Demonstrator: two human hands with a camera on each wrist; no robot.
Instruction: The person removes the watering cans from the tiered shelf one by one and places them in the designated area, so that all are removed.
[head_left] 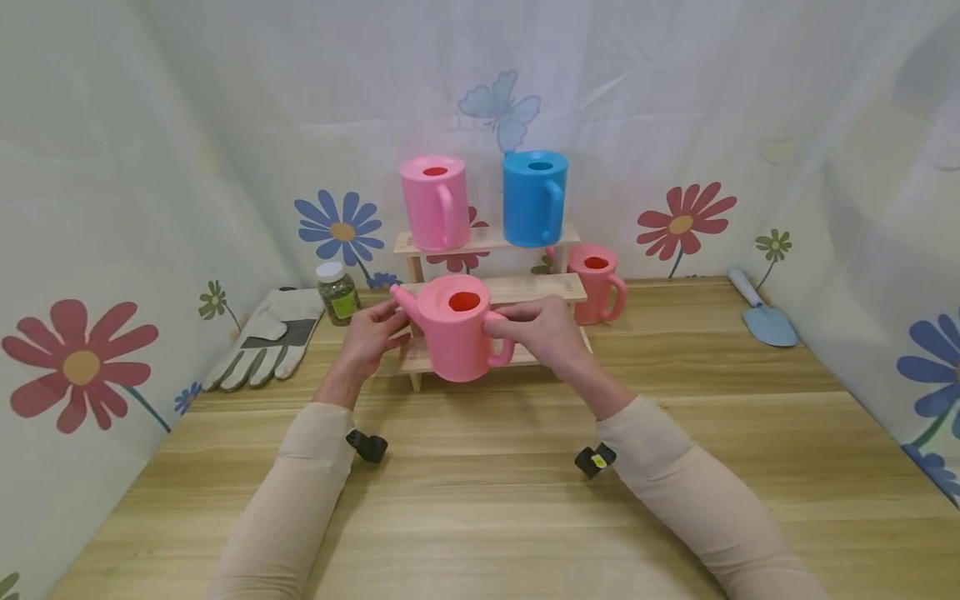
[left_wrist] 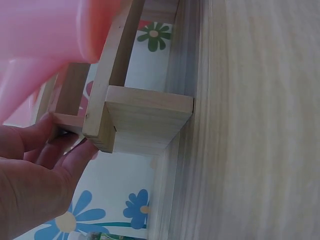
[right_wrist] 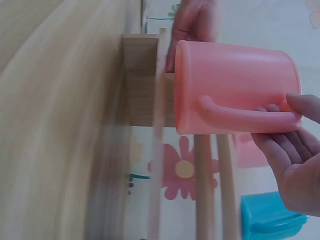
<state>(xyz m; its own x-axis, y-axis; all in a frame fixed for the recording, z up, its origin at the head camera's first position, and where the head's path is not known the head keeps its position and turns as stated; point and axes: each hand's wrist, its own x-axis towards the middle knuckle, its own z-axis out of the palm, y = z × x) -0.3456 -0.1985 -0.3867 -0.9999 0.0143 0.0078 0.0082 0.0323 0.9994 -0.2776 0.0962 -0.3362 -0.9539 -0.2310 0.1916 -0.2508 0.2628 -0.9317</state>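
Note:
My right hand pinches the upper part of the handle of a coral-pink watering can, thumb on top and fingers beneath. The can is upright, spout to the left, over the lowest tier of a wooden stepped stand; whether its base touches the board cannot be told. My left hand grips the left end of the stand, its bent fingers on the wood below the spout. A pink watering can and a blue watering can stand on the top tier.
Another coral watering can stands behind the stand's right end. To the left are a white-lidded jar and grey-and-white gloves. A small blue trowel lies at the far right of the wooden table. Flower-printed curtains hang around.

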